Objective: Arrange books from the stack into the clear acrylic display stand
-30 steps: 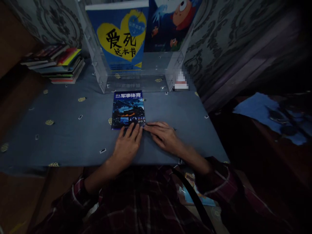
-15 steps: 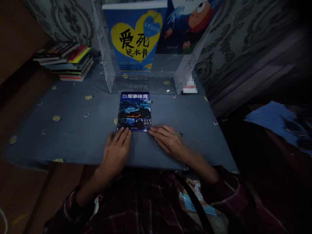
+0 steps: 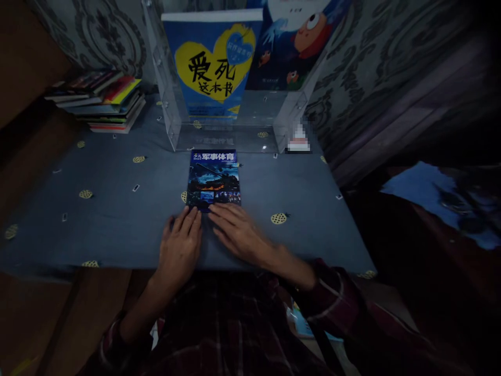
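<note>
Mid-frame, our right hand has neared our left hand at the military-sports book; grips released, leaving it unheld.

glossy paper booklet, matt cloth tablecloth, smooth clear plastic stand, matt cloth sleeve

Dim light, patterned wall (dark scrolls on grey), cloth-covered table

Shows blue and orange on the booklet at the left hand. Has yellow pineapples on the blue-grey tablecloth beneath.
</note>
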